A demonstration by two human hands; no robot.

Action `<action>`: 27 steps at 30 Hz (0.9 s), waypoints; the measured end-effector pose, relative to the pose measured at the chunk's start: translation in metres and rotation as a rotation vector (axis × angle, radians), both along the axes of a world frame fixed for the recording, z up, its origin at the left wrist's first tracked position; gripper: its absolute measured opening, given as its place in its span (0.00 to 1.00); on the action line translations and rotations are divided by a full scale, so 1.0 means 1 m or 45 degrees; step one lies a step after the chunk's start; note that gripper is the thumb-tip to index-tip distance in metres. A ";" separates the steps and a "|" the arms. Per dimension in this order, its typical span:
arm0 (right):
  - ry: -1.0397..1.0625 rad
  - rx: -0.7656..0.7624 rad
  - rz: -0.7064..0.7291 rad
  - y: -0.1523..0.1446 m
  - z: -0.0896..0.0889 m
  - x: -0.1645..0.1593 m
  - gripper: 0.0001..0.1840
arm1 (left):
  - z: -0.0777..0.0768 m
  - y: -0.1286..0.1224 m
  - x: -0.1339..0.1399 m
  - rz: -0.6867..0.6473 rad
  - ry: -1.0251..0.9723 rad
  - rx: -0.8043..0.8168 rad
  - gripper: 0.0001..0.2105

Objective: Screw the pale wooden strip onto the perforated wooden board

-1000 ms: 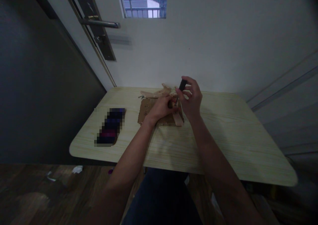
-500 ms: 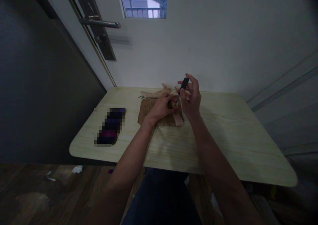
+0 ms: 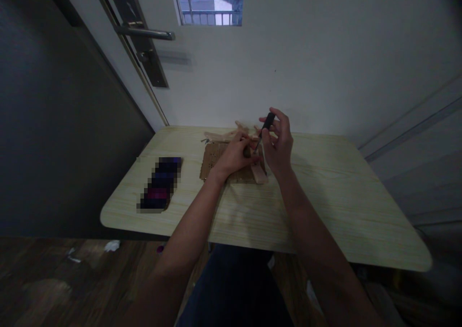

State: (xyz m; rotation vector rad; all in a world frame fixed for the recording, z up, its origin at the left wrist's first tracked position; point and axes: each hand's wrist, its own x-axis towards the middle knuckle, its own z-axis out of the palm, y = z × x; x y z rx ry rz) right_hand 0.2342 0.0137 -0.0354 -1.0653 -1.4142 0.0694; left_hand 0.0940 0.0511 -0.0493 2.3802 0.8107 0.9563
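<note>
My right hand (image 3: 279, 139) grips the black handle of a screwdriver (image 3: 267, 121), one finger resting on its top end. The shaft slants down to the left, its tip close to the fingertips of my left hand (image 3: 236, 158). Those left fingers are closed around a pale wooden piece (image 3: 258, 173) at the right end of a brown cardboard piece (image 3: 209, 161). The exact contact at the screwdriver tip is too small to make out. Small holes dot the cardboard's left part, and my left hand covers its middle.
Several loose wooden pieces (image 3: 220, 136) lie behind the cardboard, with small dark screws or nails (image 3: 205, 140) at their left. A pixelated phone-like object (image 3: 160, 182) lies on the left of the pale table (image 3: 342, 197). A white door with a metal handle (image 3: 147, 32) stands behind.
Almost nothing differs. My right hand and the screwdriver have shifted very slightly, and my left hand stays in place.
</note>
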 end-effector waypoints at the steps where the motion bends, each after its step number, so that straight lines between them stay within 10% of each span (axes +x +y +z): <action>1: -0.006 -0.007 -0.007 0.000 0.000 0.000 0.24 | 0.000 0.000 0.000 0.002 0.001 -0.001 0.13; 27: -0.038 -0.082 0.017 -0.002 -0.006 0.003 0.26 | -0.003 0.003 0.003 -0.010 0.000 0.005 0.13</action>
